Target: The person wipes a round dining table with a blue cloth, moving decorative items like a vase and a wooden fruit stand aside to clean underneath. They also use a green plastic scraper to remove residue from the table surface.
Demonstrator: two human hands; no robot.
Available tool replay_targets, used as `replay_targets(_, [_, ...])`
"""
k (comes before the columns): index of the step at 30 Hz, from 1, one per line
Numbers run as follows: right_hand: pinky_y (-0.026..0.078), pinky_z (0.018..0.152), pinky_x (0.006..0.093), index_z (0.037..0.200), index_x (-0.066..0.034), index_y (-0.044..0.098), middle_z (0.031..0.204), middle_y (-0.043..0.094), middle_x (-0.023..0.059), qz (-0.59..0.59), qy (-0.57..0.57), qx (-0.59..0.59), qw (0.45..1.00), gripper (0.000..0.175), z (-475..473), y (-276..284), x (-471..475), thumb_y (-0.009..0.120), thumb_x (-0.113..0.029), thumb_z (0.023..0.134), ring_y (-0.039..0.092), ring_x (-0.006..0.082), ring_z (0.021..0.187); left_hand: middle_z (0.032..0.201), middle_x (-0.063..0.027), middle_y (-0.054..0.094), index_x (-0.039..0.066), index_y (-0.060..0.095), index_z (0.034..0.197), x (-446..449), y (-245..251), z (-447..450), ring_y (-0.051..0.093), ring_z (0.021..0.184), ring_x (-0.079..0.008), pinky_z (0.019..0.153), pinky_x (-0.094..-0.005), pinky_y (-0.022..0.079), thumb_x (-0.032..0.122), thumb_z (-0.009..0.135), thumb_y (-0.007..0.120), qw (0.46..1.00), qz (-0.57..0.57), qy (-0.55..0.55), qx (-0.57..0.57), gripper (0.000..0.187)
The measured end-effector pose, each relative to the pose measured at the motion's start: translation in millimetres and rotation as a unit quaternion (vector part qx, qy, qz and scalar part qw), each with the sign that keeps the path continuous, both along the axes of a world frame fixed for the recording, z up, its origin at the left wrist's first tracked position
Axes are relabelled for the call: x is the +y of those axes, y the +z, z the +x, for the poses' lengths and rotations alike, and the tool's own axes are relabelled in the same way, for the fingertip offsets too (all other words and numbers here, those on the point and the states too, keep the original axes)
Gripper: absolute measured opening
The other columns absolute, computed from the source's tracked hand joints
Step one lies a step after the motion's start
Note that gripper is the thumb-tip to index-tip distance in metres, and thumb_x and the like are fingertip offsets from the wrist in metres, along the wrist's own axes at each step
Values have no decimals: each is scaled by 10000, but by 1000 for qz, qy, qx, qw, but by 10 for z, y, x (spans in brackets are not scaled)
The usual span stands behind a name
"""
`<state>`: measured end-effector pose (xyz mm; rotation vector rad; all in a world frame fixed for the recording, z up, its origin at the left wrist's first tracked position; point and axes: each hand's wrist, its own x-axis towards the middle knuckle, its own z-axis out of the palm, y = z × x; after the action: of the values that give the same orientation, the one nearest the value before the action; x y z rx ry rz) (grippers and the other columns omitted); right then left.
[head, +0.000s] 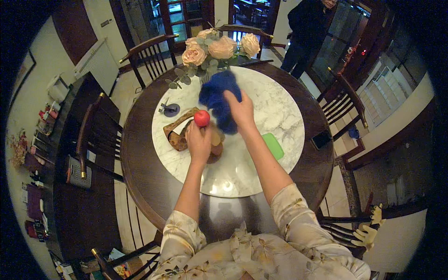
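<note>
My left hand [198, 143] pinches a small glossy red ball [202, 118] at its fingertips, over the marble turntable. My right hand [241, 110], further out and to the right, grips a bunched dark-blue soft item [220, 92], perhaps a cloth; motion blurs it. Behind my left hand rests a brown patterned holder [172, 137] with a white inside, partly covered by the hand. Other brown rounded things [216, 148] show beside that hand, too blurred to name. A flat green rounded-corner item [273, 146] lies partly under my right forearm.
A vase of pale peach roses [222, 48] stands behind the blue item. A small round grey-blue stand [171, 110] sits at the turntable's left. On the wooden table's [143, 175] right rim lies a phone [321, 140]. Chairs surround the table; a person [304, 31] stands beyond.
</note>
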<state>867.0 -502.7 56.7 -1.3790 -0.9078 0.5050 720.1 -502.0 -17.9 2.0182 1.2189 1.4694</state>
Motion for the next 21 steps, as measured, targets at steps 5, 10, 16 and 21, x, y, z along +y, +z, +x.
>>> replay_targets(5, [509,759,463,1092,-65,562,1014,620,198,-242,-74,-441,861,286,22,-766,-62,568,-150,819,623,381,873,1029,-197,585,-6,567,1051,-42,83,37,523,1006,-383,878,-447,376,270,876,575,1000,-20,7,0,326])
replay_targets(10, [531,641,378,1228,-50,546,1122,541,226,-301,1,-543,784,393,-358,-1662,-690,507,-120,842,578,336,835,1052,-182,577,-5,546,1073,-44,94,16,514,1030,-369,912,-454,358,234,865,578,999,-27,-37,-11,319])
replay_targets(16, [534,679,414,1311,-123,496,1252,493,236,-236,172,-580,761,555,-592,-1553,-1777,553,-58,762,576,351,869,1009,-184,584,0,558,1022,-41,64,54,520,995,-377,900,-458,361,234,869,577,1000,1,-2,-2,280])
replay_targets(21, [488,850,403,1262,-151,557,1165,575,161,-272,287,-261,881,545,-401,-1271,-1869,576,-36,730,586,340,970,1013,-204,584,-2,566,1021,-31,83,12,522,974,-392,871,-457,382,256,863,600,999,-36,-14,-9,305])
